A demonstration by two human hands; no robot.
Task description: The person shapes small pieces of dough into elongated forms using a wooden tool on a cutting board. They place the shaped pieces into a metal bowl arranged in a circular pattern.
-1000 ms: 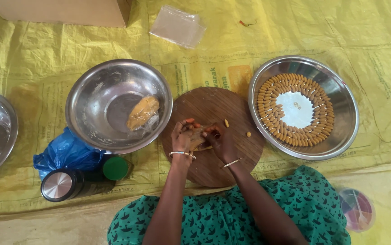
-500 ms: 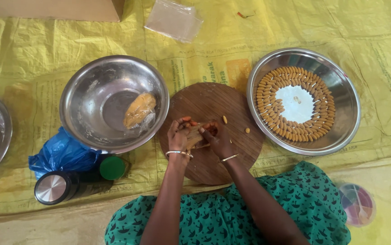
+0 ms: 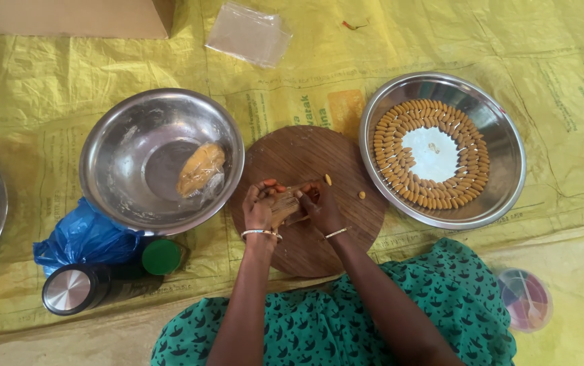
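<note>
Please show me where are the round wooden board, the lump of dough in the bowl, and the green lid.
round wooden board point(image 3: 305, 152): head view, bare upper part.
lump of dough point(image 3: 200, 168): head view, its middle.
green lid point(image 3: 161, 256): head view, top face.

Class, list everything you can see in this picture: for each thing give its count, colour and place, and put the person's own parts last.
Round board: one, brown, centre.
Bowl: one, steel, left of board; holds yellow dough lump.
Tray: one, steel, right; rings of small yellow dough pieces.
Loose pieces: two, yellow, on board.
Blue bag: one, lower left.
Steel flask: one, lower left.
Green lid: one, beside bag.
Left hand, right hand: together over board, on a ridged tool.
</note>
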